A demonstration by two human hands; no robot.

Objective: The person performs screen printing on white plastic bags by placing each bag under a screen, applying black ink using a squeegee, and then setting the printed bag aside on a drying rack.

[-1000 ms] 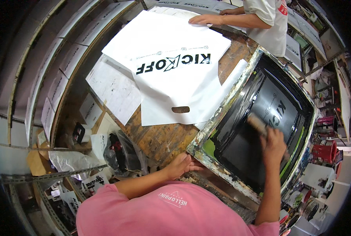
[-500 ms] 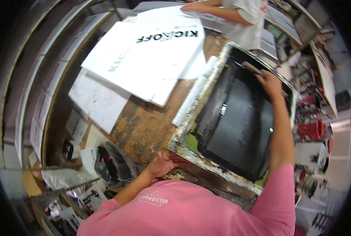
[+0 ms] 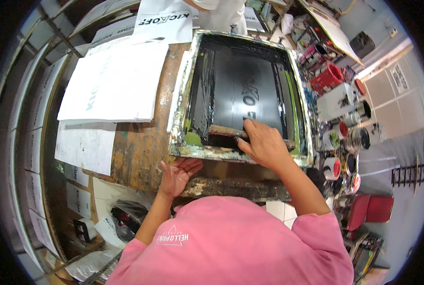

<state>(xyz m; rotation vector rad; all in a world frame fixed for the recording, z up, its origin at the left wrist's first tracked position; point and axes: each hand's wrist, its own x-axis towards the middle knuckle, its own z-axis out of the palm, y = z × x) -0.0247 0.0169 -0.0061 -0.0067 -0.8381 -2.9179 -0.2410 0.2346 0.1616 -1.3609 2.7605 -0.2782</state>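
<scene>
My right hand [image 3: 265, 143] is closed round the wooden handle of a squeegee [image 3: 225, 131], which lies across the near end of a screen printing frame [image 3: 179, 107]. Black ink coats the mesh, and dark lettering shows through its middle. Strips of green show along the mesh edges. My left hand [image 3: 178, 176] is beside the frame's near left corner, palm up with fingers stretched and apart; whether its fingertips touch the frame's underside I cannot tell. It holds nothing.
A stack of printed white sheets [image 3: 114, 83] lies left of the frame on the stained wooden table [image 3: 136, 147]. Across the table, another person [image 3: 221, 16] stands by a printed sheet [image 3: 162, 23]. Racks [image 3: 50, 156] line the left; paint cans [image 3: 330, 137] crowd the right.
My right hand has drawn the squeegee from the frame's far end to its near end. My left hand has turned palm up. The co-worker's sheet has left the stack. My view has turned.
</scene>
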